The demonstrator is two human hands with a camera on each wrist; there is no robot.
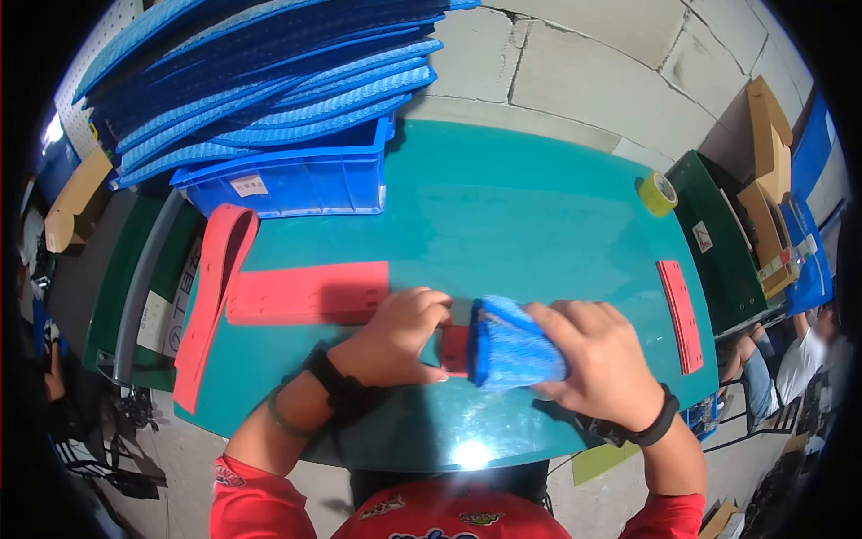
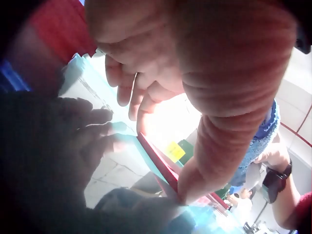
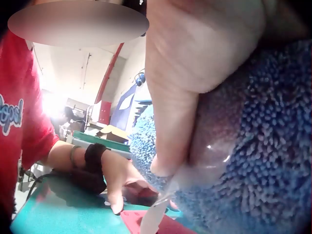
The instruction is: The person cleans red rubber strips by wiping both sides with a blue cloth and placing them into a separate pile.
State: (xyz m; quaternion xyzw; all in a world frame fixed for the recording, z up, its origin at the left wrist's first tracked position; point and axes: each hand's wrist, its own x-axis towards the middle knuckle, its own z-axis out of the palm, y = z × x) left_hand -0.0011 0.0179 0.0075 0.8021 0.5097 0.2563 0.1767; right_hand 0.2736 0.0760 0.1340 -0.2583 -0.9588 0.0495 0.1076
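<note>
While our left hand [image 1: 400,337] pinches the red strip [image 1: 456,350] by its edges on the counter [image 1: 521,234], our right hand [image 1: 609,359] grips the blue cloth [image 1: 515,349] over it (both light and pliable, we judge), best held by its bulk.

The near blue cloth [image 1: 519,349] has a rough, shaggy pile. The red piece [image 1: 455,350] just left of it looks smooth and matt. The green tabletop [image 1: 539,202] is smooth and glossy. The far-left bin [image 1: 314,189] is of smooth plastic, the far wall [image 1: 593,67] rough and matt.
</note>
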